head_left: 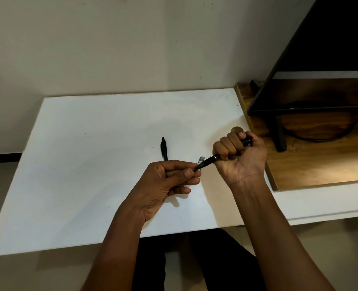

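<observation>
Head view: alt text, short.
The right hand grips a black pen in its fist above a white table; the left hand pinches the pen's tip. A second black pen lies on the table beyond them.

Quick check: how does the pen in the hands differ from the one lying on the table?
The held pen is gripped in the right hand, its tip pinched by the left hand; the table pen lies flat on the table. The held pen slants sideways; the table pen points away from the person. Both are black.

No readable text, label or number shows on anything here.
</observation>
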Demonstrator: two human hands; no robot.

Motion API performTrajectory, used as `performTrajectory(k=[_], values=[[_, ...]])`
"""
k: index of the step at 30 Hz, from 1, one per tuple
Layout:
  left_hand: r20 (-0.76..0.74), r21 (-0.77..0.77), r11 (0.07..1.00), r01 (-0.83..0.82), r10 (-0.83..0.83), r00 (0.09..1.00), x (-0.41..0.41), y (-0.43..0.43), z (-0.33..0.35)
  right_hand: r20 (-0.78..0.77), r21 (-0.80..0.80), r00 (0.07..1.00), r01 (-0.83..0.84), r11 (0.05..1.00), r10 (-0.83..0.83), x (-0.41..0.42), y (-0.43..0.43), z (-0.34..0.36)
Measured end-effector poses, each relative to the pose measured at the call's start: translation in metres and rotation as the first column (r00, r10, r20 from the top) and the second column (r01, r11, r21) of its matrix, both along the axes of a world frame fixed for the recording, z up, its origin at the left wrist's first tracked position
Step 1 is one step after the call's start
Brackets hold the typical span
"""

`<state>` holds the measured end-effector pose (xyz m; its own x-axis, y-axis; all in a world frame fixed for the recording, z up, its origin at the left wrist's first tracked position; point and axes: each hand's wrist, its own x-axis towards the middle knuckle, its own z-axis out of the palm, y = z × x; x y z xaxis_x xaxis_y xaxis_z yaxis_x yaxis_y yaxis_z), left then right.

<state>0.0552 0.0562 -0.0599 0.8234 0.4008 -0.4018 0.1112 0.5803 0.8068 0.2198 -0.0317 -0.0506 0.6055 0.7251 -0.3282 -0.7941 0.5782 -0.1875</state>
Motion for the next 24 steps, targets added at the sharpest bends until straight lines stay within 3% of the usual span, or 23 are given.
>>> performTrajectory(k=[16, 19, 22, 24], values=[[0.009, 0.037, 0.999, 0.003, -0.003, 1.000, -0.001, 0.003, -0.004, 0.026, -0.035, 0.999, -0.019, 0.999, 0.020, 0.001, -0.001, -0.001], [-0.064, 0.189, 0.963, -0.194, 0.209, 0.976, -0.003, 0.009, -0.005, 0.104, -0.199, 0.993, -0.035, 0.979, 0.056, 0.003, 0.003, 0.000], [-0.128, 0.282, 0.853, -0.439, 0.487, 0.864, -0.008, 0.019, -0.011, 0.126, -0.272, 0.987, -0.061, 0.960, 0.098, 0.001, 0.010, -0.001], [-0.167, 0.309, 0.800, -0.515, 0.579, 0.798, -0.011, 0.022, -0.014, 0.265, -0.345, 0.955, -0.035, 0.938, 0.133, -0.006, 0.015, -0.004]])
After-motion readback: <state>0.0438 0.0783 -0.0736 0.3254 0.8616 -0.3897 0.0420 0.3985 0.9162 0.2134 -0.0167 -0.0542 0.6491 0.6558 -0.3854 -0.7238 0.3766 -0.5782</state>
